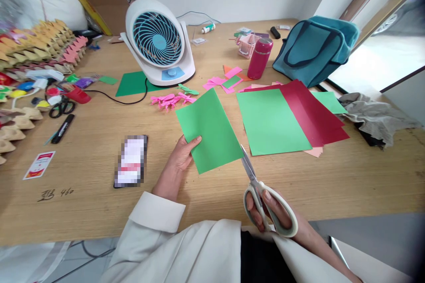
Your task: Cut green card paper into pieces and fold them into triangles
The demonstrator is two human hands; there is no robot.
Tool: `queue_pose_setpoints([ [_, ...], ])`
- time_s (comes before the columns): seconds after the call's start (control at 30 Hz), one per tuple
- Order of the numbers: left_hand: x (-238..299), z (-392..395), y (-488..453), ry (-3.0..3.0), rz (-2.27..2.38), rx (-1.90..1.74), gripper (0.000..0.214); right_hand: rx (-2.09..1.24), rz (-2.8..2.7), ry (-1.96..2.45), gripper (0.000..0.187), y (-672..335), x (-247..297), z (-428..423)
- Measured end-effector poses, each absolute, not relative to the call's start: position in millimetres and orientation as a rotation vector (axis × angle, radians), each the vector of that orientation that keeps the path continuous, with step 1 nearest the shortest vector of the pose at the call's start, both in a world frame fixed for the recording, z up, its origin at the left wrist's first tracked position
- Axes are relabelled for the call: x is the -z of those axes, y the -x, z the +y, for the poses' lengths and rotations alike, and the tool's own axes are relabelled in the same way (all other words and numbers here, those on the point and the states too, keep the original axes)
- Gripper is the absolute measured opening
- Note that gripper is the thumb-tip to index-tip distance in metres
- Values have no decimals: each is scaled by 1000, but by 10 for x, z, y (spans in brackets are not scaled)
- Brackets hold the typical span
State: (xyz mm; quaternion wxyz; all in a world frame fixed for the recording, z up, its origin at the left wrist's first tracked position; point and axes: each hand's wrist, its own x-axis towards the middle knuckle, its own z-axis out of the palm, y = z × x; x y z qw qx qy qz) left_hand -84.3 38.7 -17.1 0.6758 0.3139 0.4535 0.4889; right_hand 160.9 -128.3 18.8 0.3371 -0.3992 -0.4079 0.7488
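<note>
Sheet (212,128) and scissors (253,177) held over a cluttered table (335,190)

At the near left, a phone (131,161) is laid flat, with a card (39,165) farther left. Beyond these, a marker (63,128) and black scissors (62,107) are seen. To the right, just beyond the held scissors, space is taken up by green paper (274,121), laid partly over red paper (312,115). Pink cut-outs (169,101) are scattered close behind the sheet. The far side is occupied by a fan (159,42) on the left, a flask (260,58) and a blue bag (315,51) on the right.

The sheet is held aslant, farther out than the right hand (277,208). The scissors are grasped by that hand, with the thumb through one loop and fingers through the other. Their blades are parted slightly, at the sheet's near right corner; whether the paper is being cut cannot be told. The sheet's left edge is pinched by the left hand (184,152), with the thumb on top and the fingers hidden beneath.
</note>
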Motion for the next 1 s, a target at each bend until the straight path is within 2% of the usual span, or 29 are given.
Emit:
queue_pose_setpoints([
  [0.43, 156, 316, 771, -717, 990, -1031, 50, -1889, -953, 978, 54, -1462, -225, -1123],
  [1.0, 152, 325, 764, -714, 966, -1024, 49, -1828, -878, 944, 48, -1388, -71, -1169],
])
